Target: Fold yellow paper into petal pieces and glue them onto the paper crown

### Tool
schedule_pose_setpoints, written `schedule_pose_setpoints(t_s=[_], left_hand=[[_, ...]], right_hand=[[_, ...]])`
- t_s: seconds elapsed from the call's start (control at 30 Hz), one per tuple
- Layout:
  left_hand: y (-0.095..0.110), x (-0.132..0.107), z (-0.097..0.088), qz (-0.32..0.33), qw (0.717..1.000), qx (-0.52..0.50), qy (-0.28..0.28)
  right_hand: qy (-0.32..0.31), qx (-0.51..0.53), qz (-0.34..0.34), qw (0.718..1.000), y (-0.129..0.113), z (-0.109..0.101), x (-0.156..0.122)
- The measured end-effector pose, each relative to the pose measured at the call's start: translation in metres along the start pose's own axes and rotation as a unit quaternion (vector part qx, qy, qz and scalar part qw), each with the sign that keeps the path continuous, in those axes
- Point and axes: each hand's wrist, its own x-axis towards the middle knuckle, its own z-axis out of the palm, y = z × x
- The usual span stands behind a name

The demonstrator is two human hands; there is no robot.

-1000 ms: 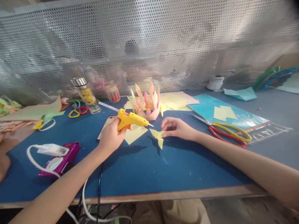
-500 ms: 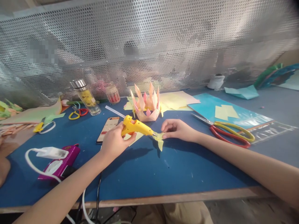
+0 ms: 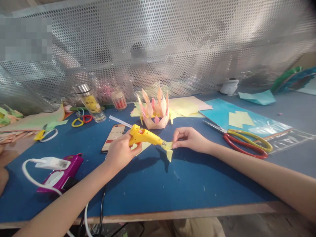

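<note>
My left hand (image 3: 120, 148) is wrapped round a yellow hot glue gun (image 3: 145, 135), with a clear glue stick (image 3: 119, 121) sticking out of its back. The gun's nozzle tip touches or nearly touches a small pale yellow folded paper piece (image 3: 169, 154). Thumb and fingers of my right hand (image 3: 189, 140) pinch that piece at its right side, above the table. Behind both hands stands a paper crown (image 3: 156, 122) with upright peach and pink points. A flat pale yellow sheet (image 3: 144, 148) lies partly under the glue gun.
Large scissors (image 3: 244, 143) and a blue sheet (image 3: 222, 110) lie at right. A phone (image 3: 114, 136), a glass bottle (image 3: 90, 103) and a jar (image 3: 119, 100) are at left of centre. A purple power strip (image 3: 74, 166) with cables sits front left. A perforated metal screen (image 3: 172, 49) stands behind.
The glue gun's nozzle has dipped slightly beside the yellow paper piece. The right hand keeps its pinch, and the view has shifted a little.
</note>
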Motion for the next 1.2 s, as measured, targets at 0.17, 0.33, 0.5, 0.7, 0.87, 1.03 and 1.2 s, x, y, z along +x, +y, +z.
schedule_pose_setpoints(t_s=[0.17,0.33,0.5,0.7,0.87,1.03,1.2], left_hand=[[-0.0012,0.0004,0.0004,0.001,1.000,0.011,0.002],[-0.0019,-0.0005,0.0025,0.003,1.000,0.021,-0.011],[-0.0007,-0.0010,0.0015,0.000,0.999,0.026,-0.029],[0.0002,-0.0007,-0.0010,-0.008,0.999,0.028,-0.040],[-0.0013,0.0001,-0.0005,-0.011,0.999,0.027,-0.043],[-0.0020,0.0008,-0.0010,-0.008,0.999,0.025,-0.040],[-0.0008,0.0021,-0.0044,-0.006,0.999,0.023,-0.034]], right_hand=[[0.009,0.000,0.002,1.000,0.0010,0.0000,0.0007],[0.016,-0.002,0.004,1.000,-0.0017,0.0015,0.0004],[0.021,-0.004,0.006,1.000,-0.0018,0.0010,0.0006],[0.022,-0.005,0.003,1.000,-0.0004,0.0001,0.0010],[0.028,-0.006,-0.005,1.000,0.0022,-0.0012,0.0012],[0.040,-0.005,-0.009,0.999,0.0035,-0.0016,0.0024],[0.058,-0.005,-0.014,0.998,0.0026,-0.0018,0.0026]])
